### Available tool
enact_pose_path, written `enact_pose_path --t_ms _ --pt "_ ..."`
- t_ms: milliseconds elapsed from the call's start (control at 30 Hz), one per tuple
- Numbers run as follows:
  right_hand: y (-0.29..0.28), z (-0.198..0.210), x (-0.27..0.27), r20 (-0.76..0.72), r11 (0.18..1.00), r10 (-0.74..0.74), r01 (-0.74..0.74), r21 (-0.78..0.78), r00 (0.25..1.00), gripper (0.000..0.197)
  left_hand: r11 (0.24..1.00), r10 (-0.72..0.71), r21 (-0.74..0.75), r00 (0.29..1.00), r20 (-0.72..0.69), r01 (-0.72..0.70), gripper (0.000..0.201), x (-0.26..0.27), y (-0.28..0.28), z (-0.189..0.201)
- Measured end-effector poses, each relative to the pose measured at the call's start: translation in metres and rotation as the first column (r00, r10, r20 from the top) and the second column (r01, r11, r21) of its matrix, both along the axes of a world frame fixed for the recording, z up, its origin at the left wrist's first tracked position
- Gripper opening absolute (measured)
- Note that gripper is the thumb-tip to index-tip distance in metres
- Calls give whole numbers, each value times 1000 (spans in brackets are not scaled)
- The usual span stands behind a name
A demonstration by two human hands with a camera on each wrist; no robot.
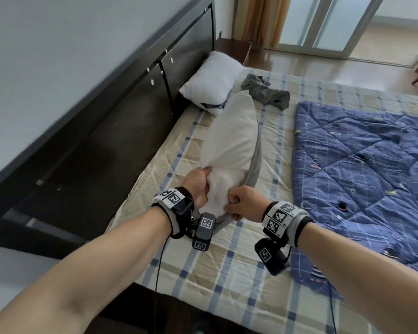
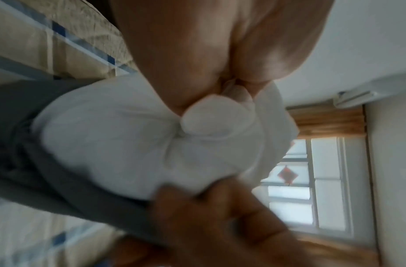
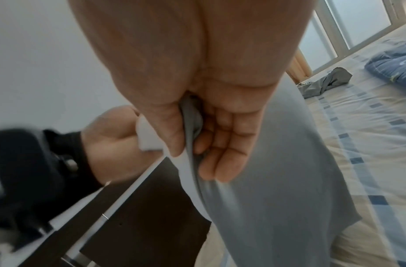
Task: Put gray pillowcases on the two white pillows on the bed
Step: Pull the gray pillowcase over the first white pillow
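The pillow (image 1: 229,138) lies on the bed (image 1: 227,273) with its long axis running from the near edge away toward the far headboard (image 1: 121,97), its near end bunched between both hands. The left hand (image 1: 198,186) clutches a fistful of white stuffing at that end. The right hand (image 1: 244,203), just right of it, pinches the hem of the gray pillowcase (image 1: 255,162), which shows only along the pillow's right flank and under its near end. Most of the pillow is bare, so the cover likely has to travel away from the hands, lengthwise. A second pillow (image 1: 210,80) rests against the headboard, far left, uncovered, with a crumpled spare pillowcase (image 1: 268,94) near it.
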State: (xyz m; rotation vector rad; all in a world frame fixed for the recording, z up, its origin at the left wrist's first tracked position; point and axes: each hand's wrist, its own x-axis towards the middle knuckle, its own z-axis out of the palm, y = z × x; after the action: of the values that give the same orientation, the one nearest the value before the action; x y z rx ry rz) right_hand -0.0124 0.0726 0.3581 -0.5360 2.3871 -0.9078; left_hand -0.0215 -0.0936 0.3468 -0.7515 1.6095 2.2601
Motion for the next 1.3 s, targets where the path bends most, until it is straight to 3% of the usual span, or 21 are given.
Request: enact_pose_path --t_ms 67,133,233,333,400,467,533,600,667,733,800,900,1000,1067,1133,1200,1300 --pt "-4 9 -3 -81 999 19 -22 -37 997 50 934 -239 -271 971 9 232 26 3 12 -21" --pt "-6 21 -7 -155 997 55 -62 -41 986 50 657 -535 -542 831 154 524 32 8 23 -51" --pt "1 21 -12 -172 996 85 -88 -10 981 48 352 -680 -559 615 398 751 43 14 27 -69" --pt "14 9 -10 -134 997 66 -61 45 989 47 156 -763 -611 487 424 776 53 14 28 -60" --pt "20 1 -8 -138 992 68 -52 113 988 45 155 -764 -645 505 402 748 52 14 24 -47" --pt "24 0 -7 -139 985 78 -55 160 987 43 255 -760 -619 550 347 743 33 13 11 -37" --pt "26 0 -8 -144 983 93 -67 172 985 43 483 -722 -493 648 243 723 29 8 -9 -29" --pt "27 2 -10 -152 981 99 -70 181 983 43 660 -560 -454 795 234 599 35 -2 -28 -36" --pt "28 2 -11 -146 976 101 -70 204 984 42 699 -402 -542 883 242 466 31 -11 -37 -47" --pt "27 0 -11 -129 972 104 -73 224 986 42 681 -376 -603 905 197 414 22 -16 -33 -52" --pt "25 -3 -9 -105 967 89 -61 246 990 39 625 -489 -606 852 188 493 15 -18 -19 -59" --pt "27 -10 -6 -86 969 19 3 249 996 23 350 -642 -739 721 258 576 8 -20 6 -66" --pt "32 -9 -4 -84 965 23 0 262 996 52 74 -707 -801 598 378 594 28 -22 20 -70" --pt "34 -8 -2 -95 963 52 -25 269 994 66 -55 -702 -791 540 465 609 39 -23 23 -77" --pt "35 -11 -1 -116 961 62 -28 276 991 76 -128 -695 -746 478 537 653 47 -27 25 -87" --pt "37 -16 1 -107 959 48 -16 284 993 84 -188 -729 -676 361 582 712 53 -23 29 -79" --pt "43 -21 2 -80 952 30 -4 306 996 87 -138 -739 -578 305 600 804 47 -18 33 -60"
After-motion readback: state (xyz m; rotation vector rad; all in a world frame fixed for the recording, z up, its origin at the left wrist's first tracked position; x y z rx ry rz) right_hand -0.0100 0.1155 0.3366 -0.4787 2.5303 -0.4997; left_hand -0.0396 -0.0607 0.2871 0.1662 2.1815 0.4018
